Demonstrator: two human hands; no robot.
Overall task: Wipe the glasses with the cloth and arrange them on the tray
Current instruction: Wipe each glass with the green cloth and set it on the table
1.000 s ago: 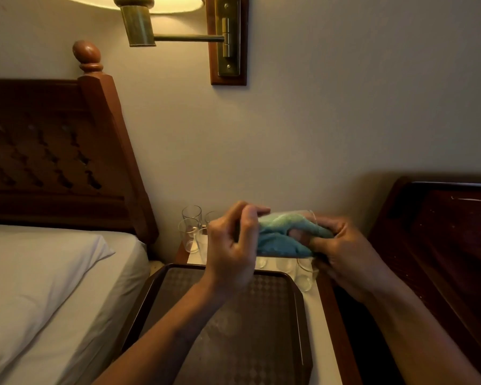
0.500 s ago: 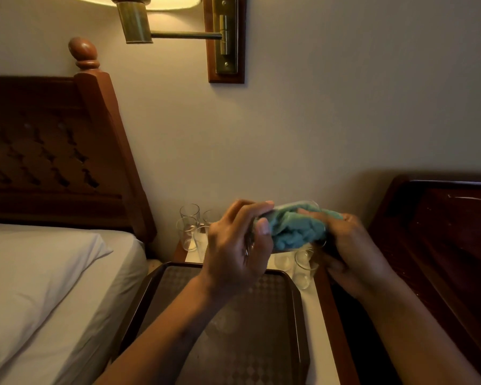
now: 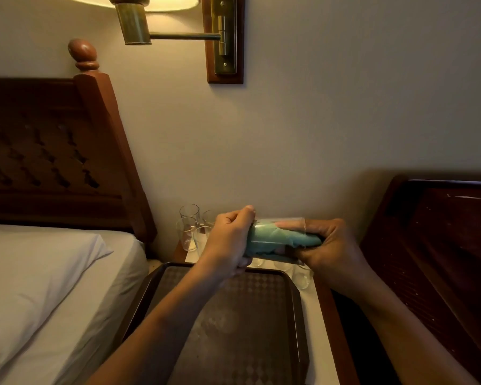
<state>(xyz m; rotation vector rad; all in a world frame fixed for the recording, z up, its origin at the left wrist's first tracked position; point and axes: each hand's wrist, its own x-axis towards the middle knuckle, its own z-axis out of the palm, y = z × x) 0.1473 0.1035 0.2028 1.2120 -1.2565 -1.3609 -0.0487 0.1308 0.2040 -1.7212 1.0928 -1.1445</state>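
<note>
My left hand (image 3: 229,241) grips the base end of a clear glass (image 3: 285,223) held on its side above the far edge of the dark brown tray (image 3: 296,323). A teal cloth (image 3: 278,238) is stuffed inside the glass. My right hand (image 3: 331,250) holds the cloth at the glass's mouth, fingers reaching inside. The tray lies bare on the white-topped nightstand (image 3: 318,323). Several more clear glasses (image 3: 188,227) stand upright at the back left of the nightstand, and others (image 3: 300,276) stand under my hands at the right.
A bed with a white pillow (image 3: 39,273) and a carved wooden headboard (image 3: 53,151) is at the left. A second dark headboard (image 3: 439,245) stands at the right. A brass wall lamp (image 3: 156,20) hangs above.
The cloth has gone deeper into the glass and stretched along it. My right hand turned and pushed in; my left hand shifted its grip round the glass's base.
</note>
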